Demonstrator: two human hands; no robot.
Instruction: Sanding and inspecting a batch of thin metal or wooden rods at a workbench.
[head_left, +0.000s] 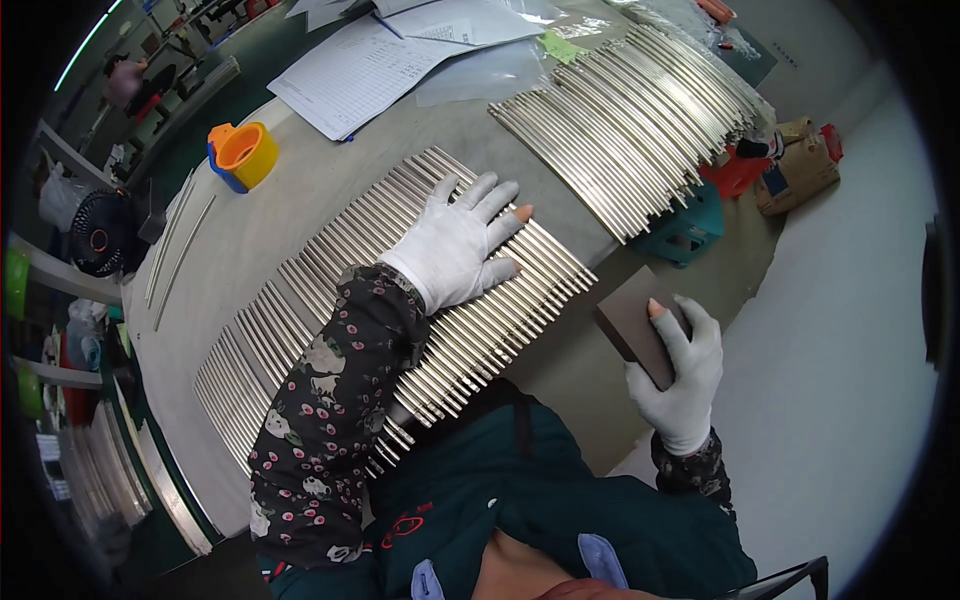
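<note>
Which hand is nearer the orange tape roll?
Left. The left hand lies flat on the metal rods, right of the orange tape roll; the right hand holds a brown block farther off.

Under the left hand [455, 245], in its white glove, the row of metal rods [400, 300] shines pale silver. The sleeve [330, 400] behind that hand is dark, scattered with small pink and white flowers. The right hand [680, 375], also white-gloved, grips a dull brown-grey block [632, 322]. Far beyond the left hand's fingertips sits an orange roll of tape [245, 153] on a blue holder.
</note>
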